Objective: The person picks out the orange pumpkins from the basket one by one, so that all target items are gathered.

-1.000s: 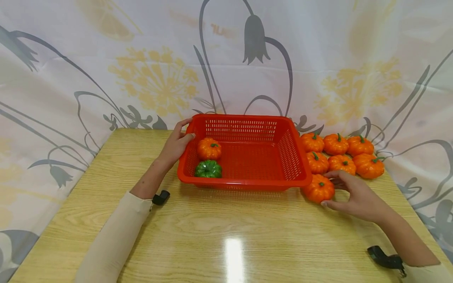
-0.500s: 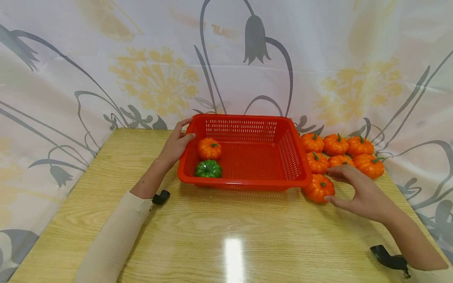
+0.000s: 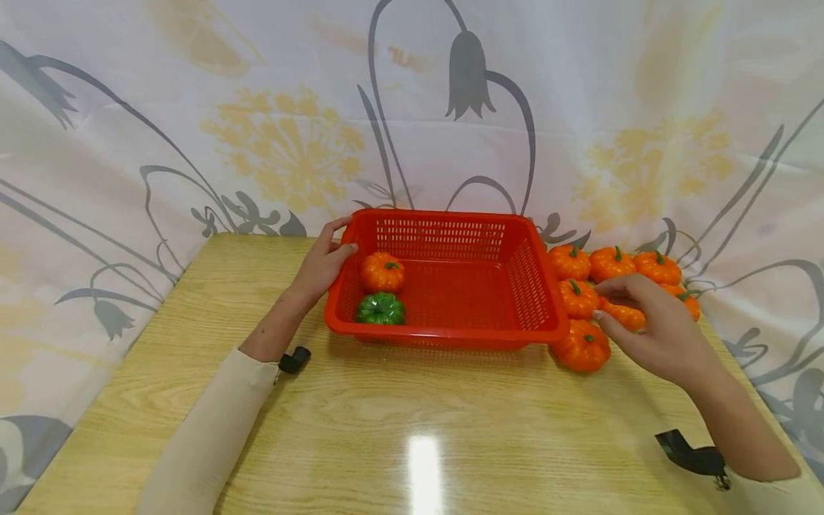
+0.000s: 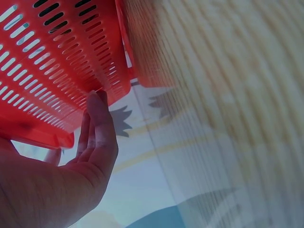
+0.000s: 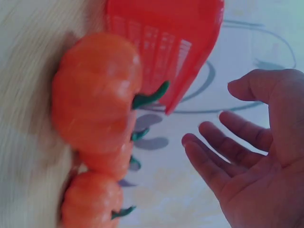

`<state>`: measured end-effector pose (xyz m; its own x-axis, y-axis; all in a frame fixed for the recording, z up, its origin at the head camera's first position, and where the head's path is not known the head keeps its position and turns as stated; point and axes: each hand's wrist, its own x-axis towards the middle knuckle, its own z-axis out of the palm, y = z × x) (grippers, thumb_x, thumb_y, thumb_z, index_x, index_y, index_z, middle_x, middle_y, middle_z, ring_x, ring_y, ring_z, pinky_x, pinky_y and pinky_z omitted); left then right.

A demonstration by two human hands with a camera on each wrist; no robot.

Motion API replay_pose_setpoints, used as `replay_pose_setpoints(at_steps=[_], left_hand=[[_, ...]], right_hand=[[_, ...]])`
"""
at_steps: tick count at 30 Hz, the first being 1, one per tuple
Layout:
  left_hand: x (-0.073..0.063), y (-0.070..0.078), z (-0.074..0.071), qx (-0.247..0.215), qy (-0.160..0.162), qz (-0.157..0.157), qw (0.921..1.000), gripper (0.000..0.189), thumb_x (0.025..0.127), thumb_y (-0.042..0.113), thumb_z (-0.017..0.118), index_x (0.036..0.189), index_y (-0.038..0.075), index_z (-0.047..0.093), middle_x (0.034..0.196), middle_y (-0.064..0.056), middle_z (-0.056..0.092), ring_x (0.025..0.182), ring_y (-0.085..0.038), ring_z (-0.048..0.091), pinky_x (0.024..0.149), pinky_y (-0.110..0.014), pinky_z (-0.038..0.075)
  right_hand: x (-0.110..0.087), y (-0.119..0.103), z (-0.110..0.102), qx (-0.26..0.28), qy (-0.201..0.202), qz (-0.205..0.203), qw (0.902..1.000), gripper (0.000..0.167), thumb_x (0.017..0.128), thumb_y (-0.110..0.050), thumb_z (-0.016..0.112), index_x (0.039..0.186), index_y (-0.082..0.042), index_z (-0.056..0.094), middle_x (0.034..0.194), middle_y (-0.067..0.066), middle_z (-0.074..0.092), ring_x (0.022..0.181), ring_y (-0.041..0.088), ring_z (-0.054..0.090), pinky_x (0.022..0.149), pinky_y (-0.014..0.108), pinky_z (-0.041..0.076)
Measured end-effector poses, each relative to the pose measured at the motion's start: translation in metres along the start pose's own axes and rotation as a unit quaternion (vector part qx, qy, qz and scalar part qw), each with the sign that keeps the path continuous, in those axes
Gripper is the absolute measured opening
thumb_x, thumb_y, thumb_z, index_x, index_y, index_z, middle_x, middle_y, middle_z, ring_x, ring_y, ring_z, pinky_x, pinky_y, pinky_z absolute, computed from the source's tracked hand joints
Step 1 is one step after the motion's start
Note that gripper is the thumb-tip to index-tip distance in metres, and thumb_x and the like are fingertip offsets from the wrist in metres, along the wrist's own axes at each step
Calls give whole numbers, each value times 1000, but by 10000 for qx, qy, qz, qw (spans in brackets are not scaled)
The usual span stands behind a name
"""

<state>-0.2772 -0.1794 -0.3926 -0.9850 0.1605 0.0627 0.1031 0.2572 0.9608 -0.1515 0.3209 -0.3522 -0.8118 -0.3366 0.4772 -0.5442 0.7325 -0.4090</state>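
Observation:
A red plastic basket (image 3: 450,335) with slotted walls stands on the table, holding a small orange pumpkin (image 3: 383,273) and a green one (image 3: 380,309) at its left end. My left hand (image 3: 320,268) holds the basket's left rim, thumb over the edge; in the left wrist view the fingers (image 4: 102,126) lie against the outer wall. My right hand (image 3: 663,329) hovers over the orange pumpkins on the right, holding none. Its thumb and fingertips are by the middle-row pumpkin (image 3: 579,299) and partly cover another pumpkin (image 3: 624,315). The right wrist view shows the fingers spread apart.
A front pumpkin (image 3: 582,346) sits at the basket's right front corner. Behind it more orange pumpkins, such as the back one (image 3: 611,265), stand in rows along the basket's right side. A patterned cloth (image 3: 412,107) hangs behind the wooden table (image 3: 360,422).
My right hand has left the front pumpkin, which stays in place, and moved back over the middle row. The left hand and basket have held their position.

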Motion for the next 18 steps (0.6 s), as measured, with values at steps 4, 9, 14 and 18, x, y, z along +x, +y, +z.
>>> replay_pose_setpoints(at_steps=[4,9,14,18], left_hand=[[0,2,0,8,28,1,10000,58,111,22,49,167,23,32,131,-31,58,109,-44,69,76,-29,64],[1,2,1,12,44,-7,10000,58,111,22,49,166,22,32,130,-30,58,107,-42,70,74,-27,64],[1,0,1,-4,50,12,10000,58,111,22,49,166,21,32,131,-30,58,108,-42,70,76,-28,64],[1,0,2,13,47,-9,10000,58,111,22,49,166,22,32,130,-30,59,109,-43,69,75,-27,64]], right_hand=[[11,-19,3,-57,110,-94,9999,42,82,7,83,121,-3,69,113,3,70,104,-8,56,94,1,39],[25,-38,11,-41,56,-241,9997,42,84,4,83,122,-5,68,115,3,69,101,10,58,87,12,42],[40,-53,25,235,-85,-397,9989,39,86,0,82,122,-6,67,117,5,68,105,22,62,91,21,45],[52,-64,38,433,-214,-469,9977,35,89,-3,80,121,-7,67,119,5,68,110,27,63,95,37,49]])
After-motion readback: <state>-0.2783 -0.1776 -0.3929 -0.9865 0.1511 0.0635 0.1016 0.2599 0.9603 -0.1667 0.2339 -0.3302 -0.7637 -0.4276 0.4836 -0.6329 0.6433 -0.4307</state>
